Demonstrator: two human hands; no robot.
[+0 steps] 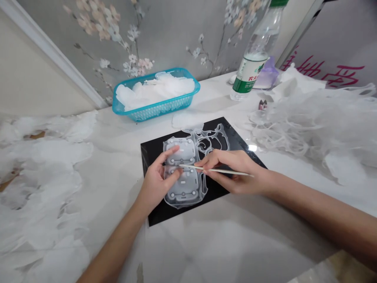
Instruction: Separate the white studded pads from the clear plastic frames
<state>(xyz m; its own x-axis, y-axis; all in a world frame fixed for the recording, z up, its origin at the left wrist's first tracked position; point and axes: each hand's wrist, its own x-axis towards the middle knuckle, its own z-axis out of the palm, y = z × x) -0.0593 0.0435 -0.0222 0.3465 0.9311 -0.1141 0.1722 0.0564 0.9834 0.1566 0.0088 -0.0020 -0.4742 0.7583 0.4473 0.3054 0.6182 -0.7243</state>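
Note:
A translucent moulded sheet (184,184) with two rounded rectangular panels lies on a black board (165,214). Thin curling trim strips (218,137) still join its right side. My left hand (160,175) rests on the sheet's left edge, thumb and index finger spread over the panels. In my right hand (229,167) a thin pale stick (226,171) is pinched, its tip touching the sheet between the two panels, near my left thumb. What the stick's tip is like is too small to tell.
Behind the board stands a blue basket (161,107) of white translucent pieces. A water bottle (250,72) is upright at the back right. Heaps of stringy white scraps (318,122) lie on the right, and white sheets (44,177) pile up on the left.

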